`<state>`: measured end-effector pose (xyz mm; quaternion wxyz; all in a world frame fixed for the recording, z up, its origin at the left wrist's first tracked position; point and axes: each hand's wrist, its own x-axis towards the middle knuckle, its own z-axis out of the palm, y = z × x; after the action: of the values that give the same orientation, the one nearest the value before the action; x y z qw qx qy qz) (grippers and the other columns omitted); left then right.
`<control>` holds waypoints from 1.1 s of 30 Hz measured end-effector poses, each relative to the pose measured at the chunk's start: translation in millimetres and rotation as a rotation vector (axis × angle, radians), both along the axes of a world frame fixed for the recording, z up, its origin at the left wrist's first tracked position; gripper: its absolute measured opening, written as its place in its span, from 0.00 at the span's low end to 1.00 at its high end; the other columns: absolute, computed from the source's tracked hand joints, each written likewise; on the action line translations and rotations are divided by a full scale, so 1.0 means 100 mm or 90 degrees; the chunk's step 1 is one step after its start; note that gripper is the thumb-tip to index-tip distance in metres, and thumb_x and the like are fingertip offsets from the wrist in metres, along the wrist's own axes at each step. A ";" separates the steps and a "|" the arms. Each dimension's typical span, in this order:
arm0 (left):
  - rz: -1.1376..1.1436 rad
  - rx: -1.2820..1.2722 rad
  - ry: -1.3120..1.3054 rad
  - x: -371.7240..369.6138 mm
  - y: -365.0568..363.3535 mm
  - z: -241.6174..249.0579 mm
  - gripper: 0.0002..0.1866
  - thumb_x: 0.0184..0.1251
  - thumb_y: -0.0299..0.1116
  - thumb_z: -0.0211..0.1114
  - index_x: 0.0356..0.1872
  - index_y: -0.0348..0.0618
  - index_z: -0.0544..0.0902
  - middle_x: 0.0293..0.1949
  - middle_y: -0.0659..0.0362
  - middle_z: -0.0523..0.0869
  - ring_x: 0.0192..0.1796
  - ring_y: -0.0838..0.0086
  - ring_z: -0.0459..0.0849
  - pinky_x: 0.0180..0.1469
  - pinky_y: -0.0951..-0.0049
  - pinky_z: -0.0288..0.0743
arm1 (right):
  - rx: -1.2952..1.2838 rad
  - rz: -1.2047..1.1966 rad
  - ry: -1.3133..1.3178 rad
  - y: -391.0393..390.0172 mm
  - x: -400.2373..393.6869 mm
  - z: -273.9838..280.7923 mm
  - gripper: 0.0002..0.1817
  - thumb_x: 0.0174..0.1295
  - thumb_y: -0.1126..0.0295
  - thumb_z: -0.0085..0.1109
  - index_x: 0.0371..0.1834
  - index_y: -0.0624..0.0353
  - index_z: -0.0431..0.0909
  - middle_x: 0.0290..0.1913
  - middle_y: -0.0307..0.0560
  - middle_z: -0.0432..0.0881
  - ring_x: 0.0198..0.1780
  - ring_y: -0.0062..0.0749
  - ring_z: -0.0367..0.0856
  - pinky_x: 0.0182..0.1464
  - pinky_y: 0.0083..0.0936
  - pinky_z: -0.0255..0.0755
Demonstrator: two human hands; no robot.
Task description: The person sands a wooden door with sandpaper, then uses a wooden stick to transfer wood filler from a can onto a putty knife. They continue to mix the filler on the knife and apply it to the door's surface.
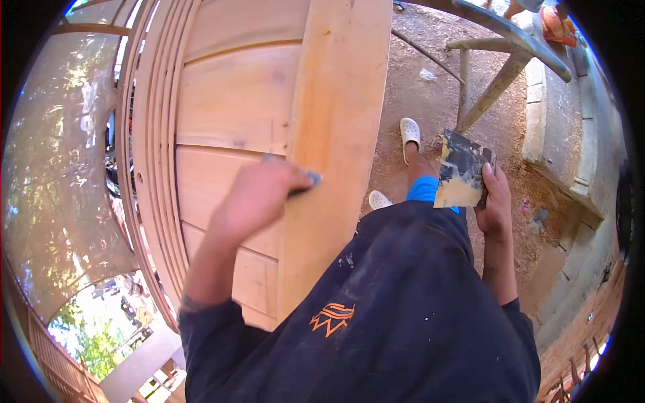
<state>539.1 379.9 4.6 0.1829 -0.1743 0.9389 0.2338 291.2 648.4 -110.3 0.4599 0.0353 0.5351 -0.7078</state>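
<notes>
Dark T-shirt point(403, 289) foremost; left hand point(255, 198) at panelled wooden door point(235, 101), right hand point(496, 198) holding flat plate point(468, 156) out to the side.

Left fist closed on a blue-edged hand tool point(314, 178), mostly hidden; tip pointing right across the door's long stile point(342, 87), beside a yellowish streak point(318, 131). Contact unclear through blur. Right thumb over plate's edge, fingers behind; plate turned face-up, probably so the tan paste point(458, 193) on its lower part stays put and within reach, clear of the wood. Door lies on wearer's left, seemingly placed alongside for easy reach. Its long axis runs away from wearer, up the view; tool sits roughly crosswise. White clogs point(410, 130) on dirt ground beyond plate.
</notes>
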 end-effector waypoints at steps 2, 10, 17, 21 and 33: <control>0.023 -0.003 -0.072 0.17 0.22 0.14 0.24 0.46 0.14 0.52 0.42 0.48 0.85 0.43 0.57 0.86 0.48 0.63 0.82 0.50 0.66 0.75 | -0.020 0.005 -0.012 0.01 0.01 -0.02 0.14 0.70 0.64 0.44 0.50 0.64 0.70 0.43 0.46 0.79 0.42 0.26 0.80 0.46 0.26 0.75; -0.013 -0.148 0.182 -0.75 -0.71 0.07 0.25 0.47 0.15 0.50 0.47 0.46 0.82 0.46 0.51 0.83 0.50 0.56 0.79 0.51 0.62 0.74 | -0.044 0.049 0.002 -0.03 -0.02 0.04 0.15 0.71 0.64 0.42 0.52 0.63 0.69 0.44 0.44 0.80 0.41 0.25 0.80 0.46 0.24 0.75; -0.031 -0.189 0.093 -1.96 -1.37 -0.25 0.26 0.47 0.17 0.53 0.48 0.51 0.83 0.45 0.53 0.84 0.47 0.59 0.82 0.50 0.66 0.75 | -0.052 0.072 0.036 -0.11 -0.01 0.19 0.15 0.70 0.65 0.44 0.52 0.64 0.70 0.42 0.44 0.80 0.40 0.24 0.80 0.45 0.23 0.75; -0.048 -0.092 0.015 -1.65 -1.32 -0.28 0.25 0.45 0.17 0.53 0.46 0.51 0.84 0.43 0.53 0.85 0.45 0.60 0.82 0.48 0.67 0.76 | -0.039 0.049 0.020 -0.09 0.03 0.16 0.15 0.70 0.65 0.45 0.53 0.64 0.70 0.43 0.44 0.80 0.41 0.25 0.79 0.45 0.24 0.75; -0.053 0.025 -0.158 0.18 0.56 0.31 0.28 0.46 0.14 0.53 0.52 0.47 0.80 0.48 0.56 0.83 0.54 0.63 0.78 0.58 0.66 0.70 | -0.065 0.030 -0.037 0.02 0.04 -0.02 0.15 0.70 0.64 0.46 0.50 0.64 0.71 0.41 0.44 0.80 0.40 0.26 0.80 0.45 0.25 0.75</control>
<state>557.5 436.2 35.6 0.3107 -0.1592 0.9107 0.2207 295.6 650.2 -112.2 0.4931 0.0197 0.4857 -0.7215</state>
